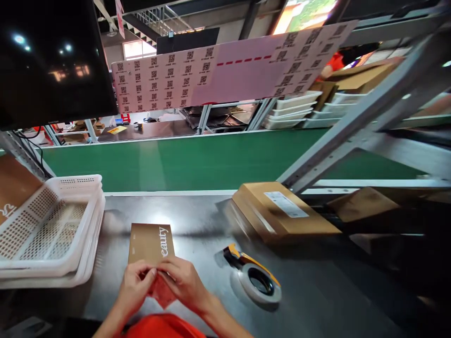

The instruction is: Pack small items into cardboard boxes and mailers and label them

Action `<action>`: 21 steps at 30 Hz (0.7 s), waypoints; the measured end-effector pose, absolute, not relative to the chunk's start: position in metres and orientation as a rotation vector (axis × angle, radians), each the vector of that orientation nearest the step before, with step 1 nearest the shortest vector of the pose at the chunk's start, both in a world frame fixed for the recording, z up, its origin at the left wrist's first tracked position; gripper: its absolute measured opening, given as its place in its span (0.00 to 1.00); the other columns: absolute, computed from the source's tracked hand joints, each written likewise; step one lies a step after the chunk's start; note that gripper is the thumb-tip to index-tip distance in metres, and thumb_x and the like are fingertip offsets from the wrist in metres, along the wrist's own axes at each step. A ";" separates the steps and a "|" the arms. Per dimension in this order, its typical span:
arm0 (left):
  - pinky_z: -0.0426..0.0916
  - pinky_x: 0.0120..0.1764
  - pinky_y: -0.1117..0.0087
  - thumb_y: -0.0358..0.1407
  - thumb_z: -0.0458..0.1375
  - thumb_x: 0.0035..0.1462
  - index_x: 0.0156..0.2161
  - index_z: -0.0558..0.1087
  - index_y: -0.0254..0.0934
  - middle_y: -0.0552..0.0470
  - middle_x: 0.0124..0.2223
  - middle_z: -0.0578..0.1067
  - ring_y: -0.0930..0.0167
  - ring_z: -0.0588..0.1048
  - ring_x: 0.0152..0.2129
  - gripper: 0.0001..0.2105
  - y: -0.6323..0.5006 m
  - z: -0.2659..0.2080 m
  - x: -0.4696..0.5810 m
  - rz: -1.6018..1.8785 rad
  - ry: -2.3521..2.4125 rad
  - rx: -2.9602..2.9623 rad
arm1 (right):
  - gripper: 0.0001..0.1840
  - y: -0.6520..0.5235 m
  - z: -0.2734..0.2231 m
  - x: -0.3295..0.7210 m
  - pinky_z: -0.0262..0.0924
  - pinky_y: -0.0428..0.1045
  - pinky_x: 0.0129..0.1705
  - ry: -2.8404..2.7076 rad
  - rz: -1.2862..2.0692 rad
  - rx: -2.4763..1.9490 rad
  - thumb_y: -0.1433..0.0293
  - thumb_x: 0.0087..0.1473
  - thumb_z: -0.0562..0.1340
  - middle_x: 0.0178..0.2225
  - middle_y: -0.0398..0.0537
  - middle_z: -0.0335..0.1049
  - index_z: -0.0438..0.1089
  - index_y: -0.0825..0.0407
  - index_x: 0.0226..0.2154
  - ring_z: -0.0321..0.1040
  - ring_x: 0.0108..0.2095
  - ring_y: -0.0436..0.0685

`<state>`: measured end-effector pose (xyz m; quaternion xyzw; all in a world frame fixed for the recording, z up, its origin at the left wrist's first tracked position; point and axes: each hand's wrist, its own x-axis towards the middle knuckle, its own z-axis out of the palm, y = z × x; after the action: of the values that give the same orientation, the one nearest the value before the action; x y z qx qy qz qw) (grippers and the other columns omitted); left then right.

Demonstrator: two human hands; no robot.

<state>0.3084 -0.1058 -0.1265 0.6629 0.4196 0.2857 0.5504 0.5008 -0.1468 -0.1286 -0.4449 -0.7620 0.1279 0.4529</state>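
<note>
Low in the head view, my left hand (136, 281) and my right hand (185, 281) meet with fingertips pinched together. Between them hangs a crumpled piece of thin red material (162, 292), gripped at its upper edge; whether it is a pouch or a sheet I cannot tell. Just beyond the fingers a flat brown box (146, 241) printed with white lettering ending in "eauty" lies on the metal table, its near edge hidden by my hands. To the right of my right hand, a tape dispenser (254, 277) with an orange frame rests on the tabletop.
Stacked white plastic baskets (79, 244) stand at the left. A brown carton (275, 211) with a white label sits at the right back. Behind the metal table (197, 220) runs a green conveyor belt (197, 162). A monitor (52, 61) and a pink code board (243, 70) hang above.
</note>
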 end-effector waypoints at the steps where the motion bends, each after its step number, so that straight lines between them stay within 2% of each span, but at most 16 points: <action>1: 0.70 0.35 0.71 0.48 0.60 0.63 0.36 0.86 0.36 0.45 0.33 0.82 0.66 0.78 0.31 0.18 -0.106 -0.125 0.309 0.670 1.006 1.573 | 0.12 -0.147 -0.129 0.501 0.67 0.47 0.34 -1.900 0.306 -1.100 0.69 0.70 0.57 0.35 0.50 0.80 0.78 0.51 0.43 0.76 0.33 0.54; 5: 0.68 0.33 0.70 0.48 0.62 0.59 0.33 0.86 0.36 0.46 0.31 0.80 0.66 0.76 0.29 0.18 -0.103 -0.124 0.312 0.639 1.040 1.519 | 0.14 -0.148 -0.131 0.500 0.63 0.48 0.32 -1.991 0.206 -1.182 0.69 0.70 0.56 0.33 0.49 0.80 0.78 0.49 0.43 0.75 0.31 0.55; 9: 0.66 0.32 0.68 0.56 0.67 0.50 0.27 0.84 0.34 0.47 0.26 0.79 0.68 0.73 0.25 0.23 -0.095 -0.129 0.317 0.608 1.048 1.359 | 0.17 -0.148 -0.130 0.498 0.53 0.49 0.28 -2.091 0.008 -1.273 0.70 0.71 0.54 0.26 0.45 0.75 0.76 0.49 0.34 0.67 0.25 0.54; 12: 0.63 0.31 0.69 0.59 0.70 0.43 0.24 0.82 0.33 0.50 0.23 0.76 0.71 0.69 0.23 0.26 -0.091 -0.133 0.319 0.576 1.050 1.234 | 0.19 -0.148 -0.128 0.497 0.48 0.50 0.27 -2.128 -0.061 -1.280 0.70 0.71 0.53 0.24 0.44 0.73 0.74 0.49 0.31 0.63 0.24 0.53; 18: 0.54 0.27 0.72 0.56 0.73 0.38 0.26 0.79 0.33 0.56 0.21 0.70 0.75 0.63 0.20 0.25 -0.095 -0.133 0.316 0.507 1.062 0.940 | 0.19 -0.147 -0.128 0.496 0.44 0.50 0.26 -2.179 -0.080 -1.272 0.69 0.72 0.53 0.24 0.44 0.74 0.76 0.49 0.34 0.62 0.22 0.52; 21: 0.55 0.27 0.72 0.54 0.74 0.36 0.25 0.78 0.33 0.56 0.21 0.70 0.75 0.64 0.20 0.23 -0.097 -0.134 0.315 0.511 1.073 0.841 | 0.20 -0.145 -0.129 0.494 0.43 0.50 0.25 -2.191 -0.113 -1.252 0.70 0.73 0.52 0.24 0.44 0.74 0.78 0.49 0.36 0.62 0.22 0.52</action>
<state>0.3152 -0.0973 -0.1345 0.3842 0.4903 0.2337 0.7466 0.4941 -0.1446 -0.1289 -0.4725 -0.8265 -0.0427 0.3030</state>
